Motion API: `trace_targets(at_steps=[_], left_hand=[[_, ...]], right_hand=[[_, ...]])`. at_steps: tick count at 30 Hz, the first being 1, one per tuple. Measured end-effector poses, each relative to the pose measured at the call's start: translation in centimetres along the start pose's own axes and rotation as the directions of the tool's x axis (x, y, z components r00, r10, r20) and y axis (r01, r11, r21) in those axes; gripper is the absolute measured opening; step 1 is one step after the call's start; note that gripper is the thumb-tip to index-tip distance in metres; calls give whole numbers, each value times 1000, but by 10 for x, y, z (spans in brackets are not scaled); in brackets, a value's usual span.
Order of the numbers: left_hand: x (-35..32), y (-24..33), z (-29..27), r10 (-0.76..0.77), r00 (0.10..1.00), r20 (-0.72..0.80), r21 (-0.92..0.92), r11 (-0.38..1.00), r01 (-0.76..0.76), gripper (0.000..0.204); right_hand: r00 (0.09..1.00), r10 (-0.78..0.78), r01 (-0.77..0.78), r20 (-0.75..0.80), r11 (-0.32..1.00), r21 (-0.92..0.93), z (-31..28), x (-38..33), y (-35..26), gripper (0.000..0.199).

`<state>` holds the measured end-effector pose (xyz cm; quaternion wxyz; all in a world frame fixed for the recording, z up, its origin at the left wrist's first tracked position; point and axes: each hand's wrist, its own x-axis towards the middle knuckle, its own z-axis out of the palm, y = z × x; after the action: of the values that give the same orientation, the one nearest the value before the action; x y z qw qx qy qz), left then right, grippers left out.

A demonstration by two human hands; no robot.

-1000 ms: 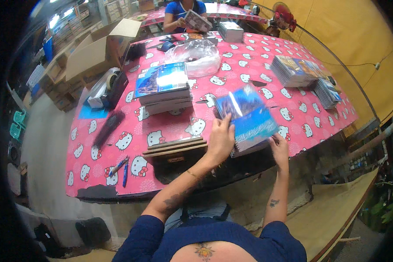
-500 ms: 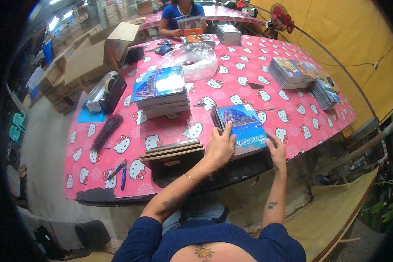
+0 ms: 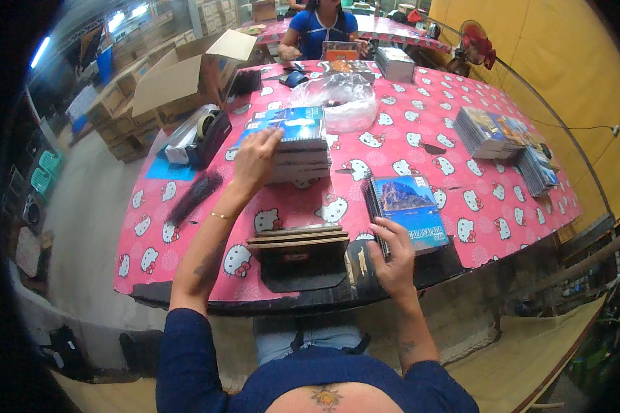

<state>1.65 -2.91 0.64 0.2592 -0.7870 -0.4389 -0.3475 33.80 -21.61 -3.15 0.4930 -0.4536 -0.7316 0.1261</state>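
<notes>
A stack of spiral notebooks (image 3: 300, 155) with blue seaside covers stands at the middle left of the table. My left hand (image 3: 256, 162) is at the left edge of this stack, fingers bent and closed on the top notebook. Nearer to me on the right lies a smaller pile, topped by a spiral notebook (image 3: 412, 206) with a rocky island on its blue cover. My right hand (image 3: 394, 258) is closed around the lower end of its binding, at the pile's left side. The undersides of the fingers are hidden on both hands.
A black holder with upright boards (image 3: 300, 251) stands at the near edge. A brush (image 3: 194, 197), a tape dispenser (image 3: 203, 134) and an open carton (image 3: 186, 79) are on the left. Beyond lies a clear plastic bag (image 3: 344, 103); more notebooks (image 3: 486, 134) sit right. A person (image 3: 320, 34) sits opposite.
My left hand has gone from the near notebook's cover to the stack at the left. My right hand has shifted from that notebook's right edge to its binding. The view has turned left.
</notes>
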Motion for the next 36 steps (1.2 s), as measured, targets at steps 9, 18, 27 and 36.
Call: trace_targets(at_steps=[9,18,27,36], left_hand=[[42,119,-156,110,982,155,-319,946,-56,43],[32,141,-153,210,905,369,-270,956,-112,49],[-91,141,-115,-121,977,176,-58,989,133,68],[-185,82,-92,-586,688,427,-611,374,698,54]], right_hand=[[963,241,-250,118,646,721,33,42,8,50],[873,338,-477,351,744,469,45,12,29,40],[923,191,-358,333,746,562,73,1,9,72],[937,276,-348,215,673,652,85,-6,27,43]])
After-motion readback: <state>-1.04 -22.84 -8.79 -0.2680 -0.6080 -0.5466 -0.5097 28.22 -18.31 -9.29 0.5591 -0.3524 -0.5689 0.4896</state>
